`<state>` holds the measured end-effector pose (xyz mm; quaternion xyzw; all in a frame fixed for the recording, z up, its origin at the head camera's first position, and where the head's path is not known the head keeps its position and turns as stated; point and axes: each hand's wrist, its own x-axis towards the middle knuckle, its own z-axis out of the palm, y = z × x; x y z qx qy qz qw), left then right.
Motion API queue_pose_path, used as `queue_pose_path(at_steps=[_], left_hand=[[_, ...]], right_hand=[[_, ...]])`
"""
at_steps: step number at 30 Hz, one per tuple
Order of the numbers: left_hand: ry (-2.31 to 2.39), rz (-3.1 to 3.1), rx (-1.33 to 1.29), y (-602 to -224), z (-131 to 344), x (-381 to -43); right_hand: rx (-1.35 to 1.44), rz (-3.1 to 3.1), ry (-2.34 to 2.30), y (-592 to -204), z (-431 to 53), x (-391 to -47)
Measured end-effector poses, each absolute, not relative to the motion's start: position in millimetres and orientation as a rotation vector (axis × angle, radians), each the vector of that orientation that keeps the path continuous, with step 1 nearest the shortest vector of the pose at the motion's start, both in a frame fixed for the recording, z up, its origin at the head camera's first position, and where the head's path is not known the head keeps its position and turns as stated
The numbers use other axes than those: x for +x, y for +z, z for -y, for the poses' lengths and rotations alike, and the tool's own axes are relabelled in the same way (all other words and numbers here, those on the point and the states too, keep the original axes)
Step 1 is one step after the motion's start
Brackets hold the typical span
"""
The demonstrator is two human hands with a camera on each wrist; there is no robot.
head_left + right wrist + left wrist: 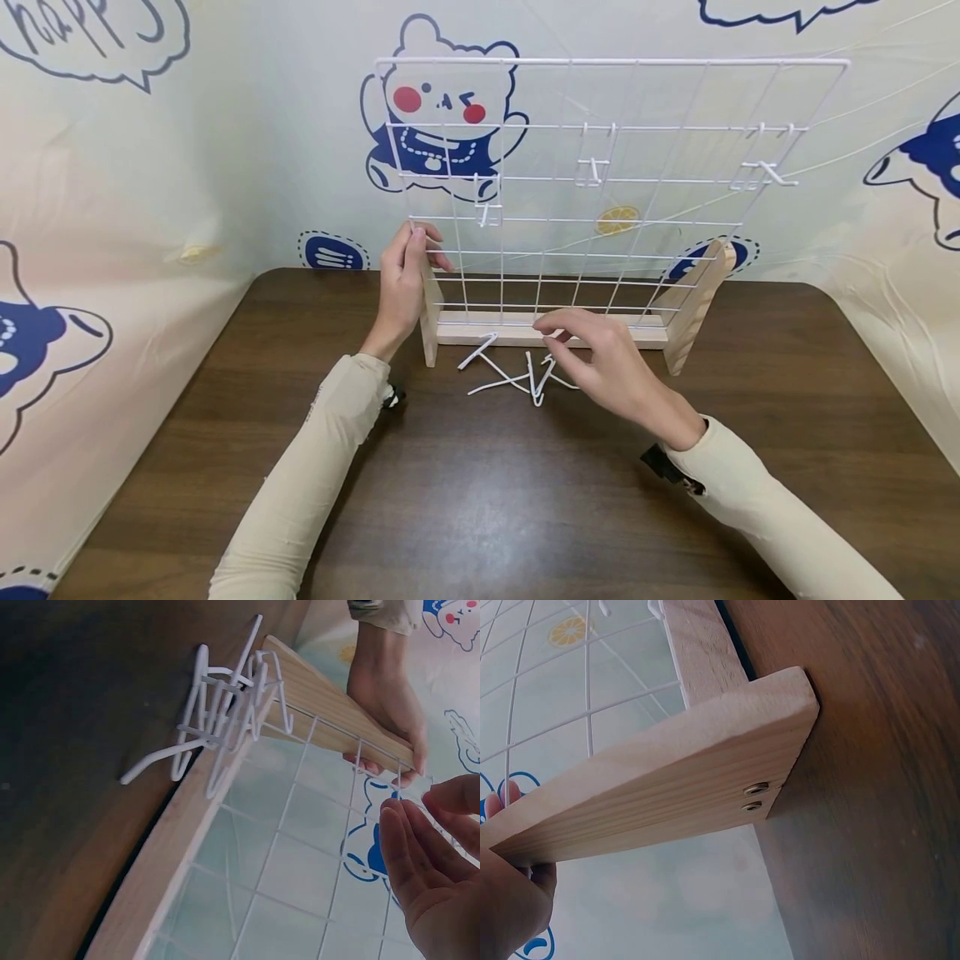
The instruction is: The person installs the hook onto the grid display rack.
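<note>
A white wire grid panel (637, 62) stands upright in a wooden stand, leaning back slightly. My left hand (405, 279) grips the upper end of the stand's left side board (667, 787), at the edge of the grid. Several loose white wire hooks (536, 383) lie in a tangled pile on the table before the stand; the right wrist view shows these hooks (201, 697) close up. Just above and to the right of the pile is my right hand (607, 367), fingers loosely bent, thumb apart from them, holding nothing.
Three white hooks hang on the grid: one lower left (486, 215), one near the middle (594, 171) and one upper right (765, 171). The right side board (697, 308) and crossbar (480, 338) rest on the brown table (465, 517). Behind is a printed cloth (300, 167).
</note>
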<state>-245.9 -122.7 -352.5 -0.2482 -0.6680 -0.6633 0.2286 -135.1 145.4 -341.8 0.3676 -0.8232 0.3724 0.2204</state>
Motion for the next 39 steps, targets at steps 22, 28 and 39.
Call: queue_pose_path(at_steps=[22,28,39], left_hand=[[-1.829,1.852,-0.642,-353.1,120.9,-245.5],[-1.841,1.861,-0.643,-352.3,120.6,-243.8],[-1.835,1.859,-0.638,-353.0,120.4,-243.8]], right_hand=[[0.888,2.667,1.006,-370.7,-169.8,-135.7],[0.869,2.797,0.944,-380.9,-171.7,-139.6],[0.968,2.933,0.895,-395.2,-170.5,-141.1]])
